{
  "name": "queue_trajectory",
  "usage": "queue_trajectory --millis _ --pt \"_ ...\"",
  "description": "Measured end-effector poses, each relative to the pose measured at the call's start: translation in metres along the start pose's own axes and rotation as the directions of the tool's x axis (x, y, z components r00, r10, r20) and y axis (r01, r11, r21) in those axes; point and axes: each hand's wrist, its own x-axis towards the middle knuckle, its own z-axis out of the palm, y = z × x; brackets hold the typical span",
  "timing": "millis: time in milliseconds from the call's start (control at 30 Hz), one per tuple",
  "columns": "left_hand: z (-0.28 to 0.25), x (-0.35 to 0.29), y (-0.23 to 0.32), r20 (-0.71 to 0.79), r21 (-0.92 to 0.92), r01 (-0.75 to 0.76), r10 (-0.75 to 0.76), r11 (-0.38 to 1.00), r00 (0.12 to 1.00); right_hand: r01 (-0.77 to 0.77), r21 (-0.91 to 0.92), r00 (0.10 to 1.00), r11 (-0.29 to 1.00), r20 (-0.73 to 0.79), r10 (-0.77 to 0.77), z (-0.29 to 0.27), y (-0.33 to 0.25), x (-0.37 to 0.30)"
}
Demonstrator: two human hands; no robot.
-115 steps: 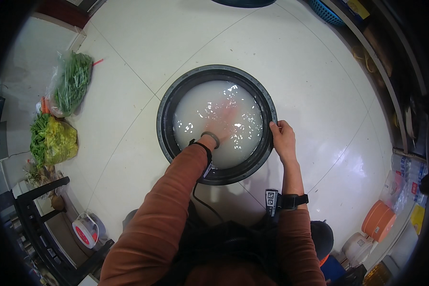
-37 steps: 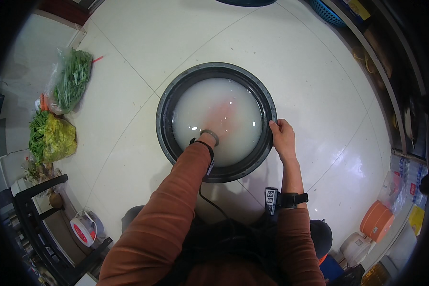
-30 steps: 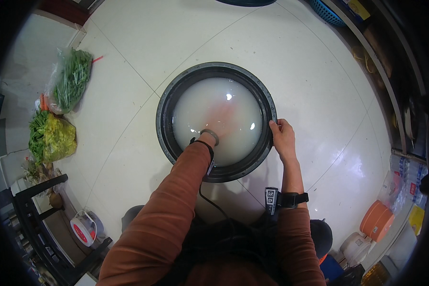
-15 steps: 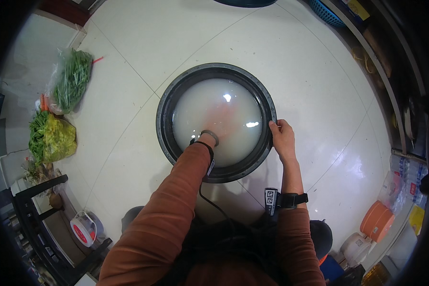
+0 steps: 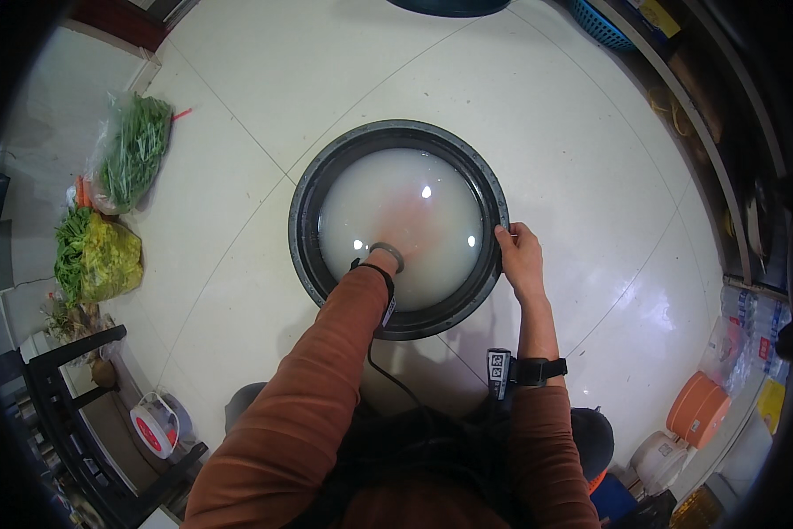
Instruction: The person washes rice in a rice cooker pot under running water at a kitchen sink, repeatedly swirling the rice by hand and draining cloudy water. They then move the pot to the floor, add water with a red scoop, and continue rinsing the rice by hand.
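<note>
A round black basin (image 5: 396,126) stands on the floor before me, holding cloudy whitish water (image 5: 352,198). My left hand (image 5: 408,222) is sunk in that water past the wrist. Only a blurred pinkish shape of it shows through, so its fingers and anything under them are hidden. At the basin's right side, my right hand (image 5: 523,257) grips the rim, the thumb on top and the other fingers bent around the outside.
Bags of green vegetables (image 5: 136,154) and a yellow bag (image 5: 110,257) lie at the left wall. A white-and-red lidded pail (image 5: 156,425) sits near the black rack (image 5: 74,344). Shelving (image 5: 723,150) lines the right, with an orange round box (image 5: 698,409) below.
The bright reflections on the water have shifted and shrunk. Both hands keep nearly the same places, the left in the water and the right at the rim.
</note>
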Motion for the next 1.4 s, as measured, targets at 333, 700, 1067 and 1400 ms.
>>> queue_trajectory --millis 333,700,1067,1400 --pt "-0.002 -0.002 0.000 0.058 -0.085 0.028 -0.023 0.996 0.998 0.028 -0.003 1.000 1.000 -0.010 -0.028 0.001 0.002 0.000" --pt "0.008 -0.010 -0.016 0.289 0.086 0.040 -0.063 0.995 0.955 0.003 -0.027 1.000 1.000 -0.004 -0.003 0.001 0.002 0.005" --pt "-0.012 -0.017 -0.026 0.346 0.052 0.157 -0.166 0.986 0.924 0.115 0.012 0.990 0.993 -0.079 -0.114 0.003 0.002 0.004" --pt "0.008 -0.017 -0.028 0.233 -0.029 0.159 -0.148 0.987 0.961 0.041 -0.014 0.999 0.999 -0.010 -0.042 0.000 0.000 0.004"
